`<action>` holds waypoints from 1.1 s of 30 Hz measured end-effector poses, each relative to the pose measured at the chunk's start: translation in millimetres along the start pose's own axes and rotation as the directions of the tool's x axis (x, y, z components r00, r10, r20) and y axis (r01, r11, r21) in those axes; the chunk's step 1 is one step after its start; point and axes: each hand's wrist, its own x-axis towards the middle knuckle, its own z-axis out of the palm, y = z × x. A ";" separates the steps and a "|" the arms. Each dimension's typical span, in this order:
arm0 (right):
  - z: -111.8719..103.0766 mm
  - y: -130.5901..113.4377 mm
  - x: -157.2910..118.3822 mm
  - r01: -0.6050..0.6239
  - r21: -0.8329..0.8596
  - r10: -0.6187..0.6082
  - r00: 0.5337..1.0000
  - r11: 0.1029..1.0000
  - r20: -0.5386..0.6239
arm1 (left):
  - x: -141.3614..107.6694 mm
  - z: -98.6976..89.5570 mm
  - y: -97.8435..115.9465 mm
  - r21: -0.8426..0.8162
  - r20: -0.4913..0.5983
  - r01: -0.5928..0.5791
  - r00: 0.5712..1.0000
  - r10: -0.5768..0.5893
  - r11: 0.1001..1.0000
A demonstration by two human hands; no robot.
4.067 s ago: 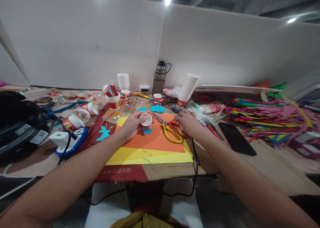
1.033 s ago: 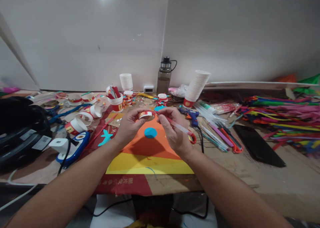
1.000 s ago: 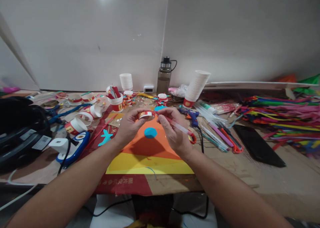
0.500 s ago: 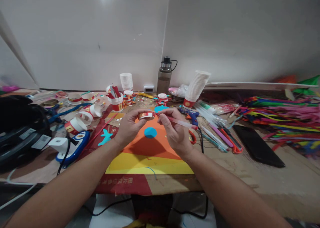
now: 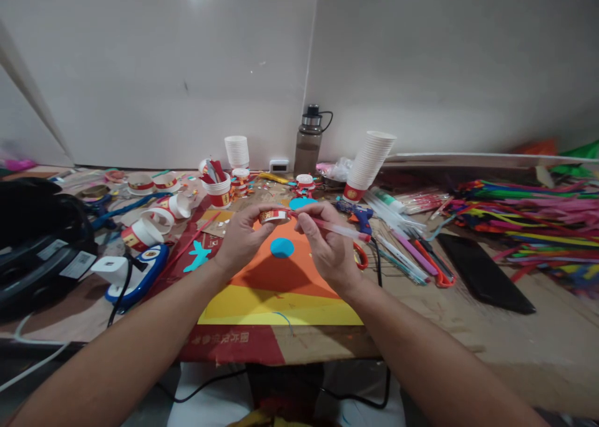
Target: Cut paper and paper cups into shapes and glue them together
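Between the fingers and thumb of my left hand (image 5: 244,236) is a short red-and-white ring cut from a paper cup (image 5: 274,216). My right hand (image 5: 330,240) grips a pen with a clear barrel and a pinkish-red end (image 5: 344,230). The pen's tip meets the right side of the cup ring, or comes very close to it. Below both hands lie orange paper (image 5: 276,277) and yellow paper (image 5: 229,306), with a blue paper circle (image 5: 282,248) on the orange sheet. A second blue circle (image 5: 302,205) is partly seen behind the hands.
Cut cup rings (image 5: 140,235) and a blue-and-white power strip (image 5: 154,268) lie left. At the back stand stacked paper cups (image 5: 369,165) and a water bottle (image 5: 307,143). Right are a blue glue gun (image 5: 360,218), pens (image 5: 414,252), a black phone (image 5: 484,274) and pipe cleaners (image 5: 538,221).
Almost nothing differs. Both hands keep the cup ring and the pen in nearly the same place; the view has shifted very slightly.
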 end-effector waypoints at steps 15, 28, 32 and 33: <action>-0.4 -2.4 -0.2 -0.012 -0.015 0.012 1.000 1.000 0.011 | 1.9 1.6 6.8 -0.011 0.002 -0.019 1.000 0.019 1.000; -0.6 -4.6 -1.2 0.006 0.014 -0.005 1.000 1.000 -0.015 | -0.6 0.4 2.4 0.049 0.022 -0.030 0.999 0.028 0.998; -0.9 -4.4 -1.0 0.014 -0.017 -0.014 1.000 1.000 0.004 | -1.2 1.0 8.8 0.121 0.055 -0.077 0.996 0.071 0.990; -0.9 -4.4 -1.0 0.019 -0.026 -0.018 1.000 0.999 0.006 | -1.3 1.4 10.3 0.130 0.060 -0.079 0.996 0.071 0.988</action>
